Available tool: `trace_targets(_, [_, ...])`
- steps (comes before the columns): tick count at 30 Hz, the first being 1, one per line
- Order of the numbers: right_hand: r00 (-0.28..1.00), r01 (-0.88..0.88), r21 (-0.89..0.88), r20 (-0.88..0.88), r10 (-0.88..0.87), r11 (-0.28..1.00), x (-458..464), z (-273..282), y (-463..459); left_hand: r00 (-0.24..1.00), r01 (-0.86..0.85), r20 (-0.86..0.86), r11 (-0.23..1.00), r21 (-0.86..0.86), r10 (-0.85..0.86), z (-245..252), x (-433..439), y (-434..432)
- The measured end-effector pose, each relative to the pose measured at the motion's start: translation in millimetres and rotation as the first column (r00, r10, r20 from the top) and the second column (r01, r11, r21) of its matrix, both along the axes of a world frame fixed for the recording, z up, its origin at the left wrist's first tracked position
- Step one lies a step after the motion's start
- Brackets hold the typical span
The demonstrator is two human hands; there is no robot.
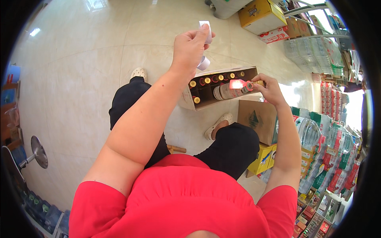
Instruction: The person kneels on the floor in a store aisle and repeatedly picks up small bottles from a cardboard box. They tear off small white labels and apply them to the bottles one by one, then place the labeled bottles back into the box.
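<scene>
My left hand pinches a white paper strip between thumb and fingers. A curled white paper piece, perhaps part of the same strip, shows below the wrist. My right hand grips the gold-coloured neck end of a clear glass bottle, which lies tilted over the open carton with its base inward. The bottle has a red neck band, and part of it shines brightly. Inside the cardboard carton stand several bottles with yellow caps. Dividers separate them.
Beside my right knee stand a brown carton and a yellow box. Packs of large water bottles and stocked shelves line the right side. A yellow carton is at the top right. A round metal disc on a stem is at left.
</scene>
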State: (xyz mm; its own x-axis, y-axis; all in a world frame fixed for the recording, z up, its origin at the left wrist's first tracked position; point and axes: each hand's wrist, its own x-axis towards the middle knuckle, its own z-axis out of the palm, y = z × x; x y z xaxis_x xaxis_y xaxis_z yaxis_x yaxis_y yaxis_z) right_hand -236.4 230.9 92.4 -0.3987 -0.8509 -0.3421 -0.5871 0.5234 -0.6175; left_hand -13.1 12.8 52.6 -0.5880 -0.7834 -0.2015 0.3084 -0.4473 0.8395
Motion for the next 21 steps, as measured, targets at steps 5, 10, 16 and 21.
trace_targets(5, [0.99,0.042,0.095,-0.14,-0.029,0.995,-9,-35,-1,1.0,0.014,-0.008,1.0,-0.003,-0.014,0,1,1])
trace_targets(10, [0.952,0.026,0.086,-0.305,0.002,0.996,14,-64,0,1.0,0.028,-0.015,1.0,-0.005,-0.028,-3,-2,5])
trace_targets(16, [0.837,-0.023,0.286,-0.518,0.174,0.958,64,-75,-28,0.999,0.033,-0.006,0.999,0.004,-0.033,-1,-3,9])
trace_targets(21, [0.85,0.085,0.324,-0.517,0.102,0.942,52,-102,-34,0.999,0.042,0.009,0.999,0.009,-0.043,0,-4,8])
